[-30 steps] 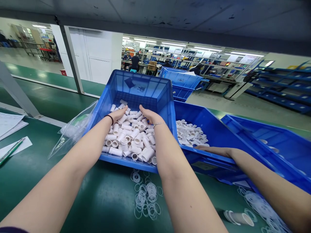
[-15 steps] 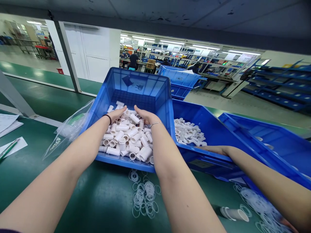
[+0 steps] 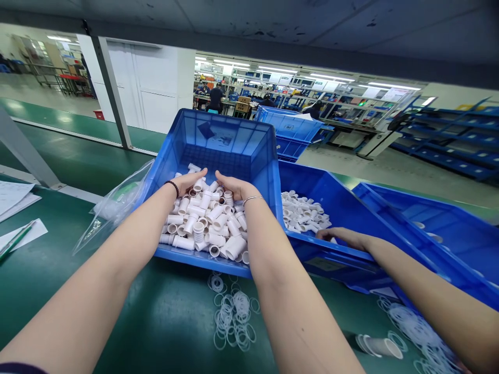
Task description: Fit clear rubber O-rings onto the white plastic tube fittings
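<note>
A blue bin stands tilted toward me with a heap of white pipe fittings at its near end. My left hand lies against the upper left of the heap, its thumb raised and its fingers hidden among the fittings. Facing it, my right hand rests at the upper right of the heap, thumb up, fingers partly buried. Between the two hands are loose fittings. Whether either hand grips any of them cannot be made out.
Another person's hand reaches into a second blue bin of white fittings. White rings and a ringed tube lie on the green table. A plastic bag is left of my bin.
Fittings between my hands have shifted, and some near the heap's top lie differently. My hands have barely moved. The other person's hand has lifted slightly at the bin edge, with a small white piece at its fingers.
</note>
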The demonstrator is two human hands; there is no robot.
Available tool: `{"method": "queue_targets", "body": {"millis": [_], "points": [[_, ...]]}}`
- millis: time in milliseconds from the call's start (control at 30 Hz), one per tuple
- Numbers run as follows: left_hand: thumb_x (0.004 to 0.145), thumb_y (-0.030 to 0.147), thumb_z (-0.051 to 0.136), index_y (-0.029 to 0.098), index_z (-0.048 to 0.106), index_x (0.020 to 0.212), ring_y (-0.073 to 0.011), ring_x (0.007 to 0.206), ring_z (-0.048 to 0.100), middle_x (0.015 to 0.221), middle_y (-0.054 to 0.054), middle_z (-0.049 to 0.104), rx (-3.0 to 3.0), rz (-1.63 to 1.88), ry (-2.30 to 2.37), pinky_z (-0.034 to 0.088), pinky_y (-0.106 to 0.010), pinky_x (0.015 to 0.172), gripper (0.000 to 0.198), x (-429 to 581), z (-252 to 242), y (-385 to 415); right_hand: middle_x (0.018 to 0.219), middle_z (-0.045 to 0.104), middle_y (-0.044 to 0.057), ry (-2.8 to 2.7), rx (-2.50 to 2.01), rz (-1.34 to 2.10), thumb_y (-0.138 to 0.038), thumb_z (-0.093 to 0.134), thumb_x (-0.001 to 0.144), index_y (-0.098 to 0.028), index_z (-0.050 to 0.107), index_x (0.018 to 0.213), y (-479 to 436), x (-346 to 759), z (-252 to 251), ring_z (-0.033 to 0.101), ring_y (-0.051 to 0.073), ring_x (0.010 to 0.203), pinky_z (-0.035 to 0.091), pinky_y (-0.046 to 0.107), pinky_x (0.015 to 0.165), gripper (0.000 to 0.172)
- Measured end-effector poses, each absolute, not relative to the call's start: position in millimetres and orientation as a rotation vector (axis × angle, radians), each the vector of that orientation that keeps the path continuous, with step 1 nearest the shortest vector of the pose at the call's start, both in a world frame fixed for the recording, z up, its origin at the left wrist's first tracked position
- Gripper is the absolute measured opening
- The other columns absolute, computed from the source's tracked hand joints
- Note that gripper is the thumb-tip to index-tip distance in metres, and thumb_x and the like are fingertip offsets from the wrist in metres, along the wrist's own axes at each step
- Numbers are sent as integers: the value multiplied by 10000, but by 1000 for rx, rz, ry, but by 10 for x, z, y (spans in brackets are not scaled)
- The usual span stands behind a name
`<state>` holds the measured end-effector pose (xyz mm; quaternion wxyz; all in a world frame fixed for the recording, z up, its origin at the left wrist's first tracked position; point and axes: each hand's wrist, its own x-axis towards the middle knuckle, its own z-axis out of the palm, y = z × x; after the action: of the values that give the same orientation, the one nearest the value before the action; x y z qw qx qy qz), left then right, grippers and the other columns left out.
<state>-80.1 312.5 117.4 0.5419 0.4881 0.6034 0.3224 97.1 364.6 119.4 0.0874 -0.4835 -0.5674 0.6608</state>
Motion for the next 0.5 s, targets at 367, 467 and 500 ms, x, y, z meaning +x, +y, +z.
{"method": "queue_targets", "body": {"millis": [367,467,500], "points": [[815,755,436,132,676,681,-164,568,587,642,-79,671,1158,683,1271,422,-252,512,681,-896,1407,3112,692,656,62,-1842,-1364,2125,-624,230,981,-173,531,766,3618,989,1387,597,162,549,534,264,542,584],[769,843,335,141,664,647,-182,565,596,630,-90,675,1149,678,1240,444,-269,517,785,-920,1489,3082,672,645,50,-1805,-1371,2139,-500,280,1022,-168,525,784,3547,993,1495,600,159,559,545,270,592,476],[770,844,321,140,667,644,-184,566,597,633,-94,676,1153,670,1222,453,-273,523,794,-931,1505,3076,664,641,45,-1797,-1380,2136,-451,302,1030,-166,528,794,3519,996,1534,601,158,562,547,271,609,434]]}}
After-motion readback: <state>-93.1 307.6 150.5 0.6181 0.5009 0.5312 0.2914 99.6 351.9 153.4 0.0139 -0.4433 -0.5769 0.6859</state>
